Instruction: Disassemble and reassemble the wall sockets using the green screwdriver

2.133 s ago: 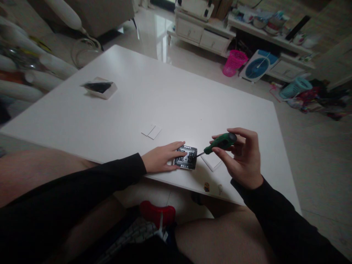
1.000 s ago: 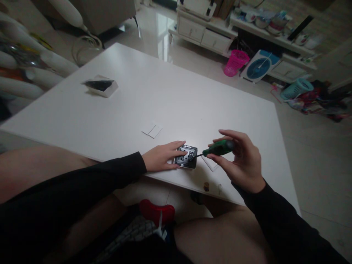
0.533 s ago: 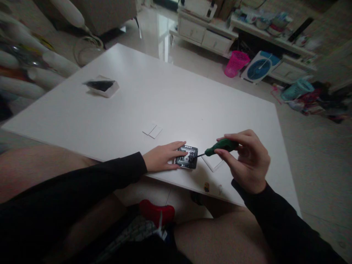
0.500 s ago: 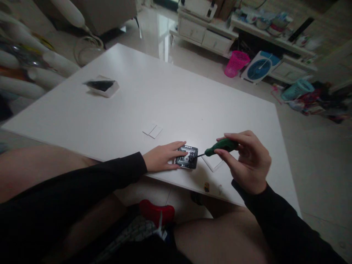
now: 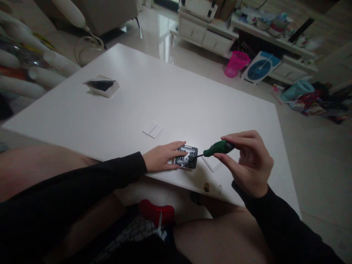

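Observation:
A black, square wall switch body [image 5: 189, 164] lies near the front edge of the white table, its inner mechanism facing up. My left hand [image 5: 163, 157] steadies it from the left, with thumb and fingers spread across its side and top. Between thumb and fingertips, my right hand [image 5: 251, 161] pinches the handle end of a green screwdriver [image 5: 217, 148]. The shaft points left, with its tip at the right part of the switch's mechanism. Behind the screwdriver lies a white square cover plate [image 5: 213, 163], partly hidden.
Two thin white rectangular pieces [image 5: 152, 130] lie left of the switch. A small yellowish part [image 5: 206, 187] and a clear bit [image 5: 220, 189] sit near the front edge. An open white box [image 5: 110, 88] with dark contents stands at the far left.
My right hand has shifted slightly right, its fingers now further back on the screwdriver's handle. The handle has tilted a little; my left hand and the switch stay put.

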`<state>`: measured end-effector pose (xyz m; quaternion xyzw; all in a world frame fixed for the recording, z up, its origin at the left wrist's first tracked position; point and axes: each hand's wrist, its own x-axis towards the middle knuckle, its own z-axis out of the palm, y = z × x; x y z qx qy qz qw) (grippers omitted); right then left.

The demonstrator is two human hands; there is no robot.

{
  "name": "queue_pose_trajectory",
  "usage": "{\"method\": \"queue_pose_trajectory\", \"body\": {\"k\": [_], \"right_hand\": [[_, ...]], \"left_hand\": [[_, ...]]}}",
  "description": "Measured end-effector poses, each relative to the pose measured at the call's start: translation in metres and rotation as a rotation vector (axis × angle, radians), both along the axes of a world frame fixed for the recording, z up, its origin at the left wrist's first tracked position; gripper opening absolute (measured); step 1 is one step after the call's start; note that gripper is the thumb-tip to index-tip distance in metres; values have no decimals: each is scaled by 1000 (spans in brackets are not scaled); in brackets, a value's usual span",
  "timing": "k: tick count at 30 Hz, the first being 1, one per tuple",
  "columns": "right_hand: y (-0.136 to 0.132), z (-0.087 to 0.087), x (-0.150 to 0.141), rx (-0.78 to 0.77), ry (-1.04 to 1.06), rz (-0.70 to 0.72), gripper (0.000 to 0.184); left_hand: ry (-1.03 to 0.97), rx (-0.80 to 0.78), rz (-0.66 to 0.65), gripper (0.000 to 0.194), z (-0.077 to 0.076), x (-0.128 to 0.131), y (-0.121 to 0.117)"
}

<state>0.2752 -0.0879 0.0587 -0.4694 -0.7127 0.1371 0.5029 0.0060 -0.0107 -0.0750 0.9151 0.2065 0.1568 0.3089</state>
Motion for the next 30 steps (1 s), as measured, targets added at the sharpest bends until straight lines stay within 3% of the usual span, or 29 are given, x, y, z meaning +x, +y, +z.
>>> {"method": "queue_pose_trajectory", "body": {"k": [5,10,14,19,24,30], "right_hand": [[0,1,-1,-32,24,-68,45],[-4,0,-3,-89,70,-22,48],[-1,0,-3,-47,12,8,48],[4,-4,0,30,-15,-51,49],[1,-7,-1,-16,56,-46,55],[0,-4,-3,-33,28,-21,47]], "left_hand": [[-20,-9,3,58,0,0,0],[-2,-8,4,58,0,1,-1],[3,-7,-2,57,1,1,0],[-3,-13,-3,58,1,1,0],[-21,-11,0,55,0,1,-1],[-15,-21,2,56,2,1,-1]]}}
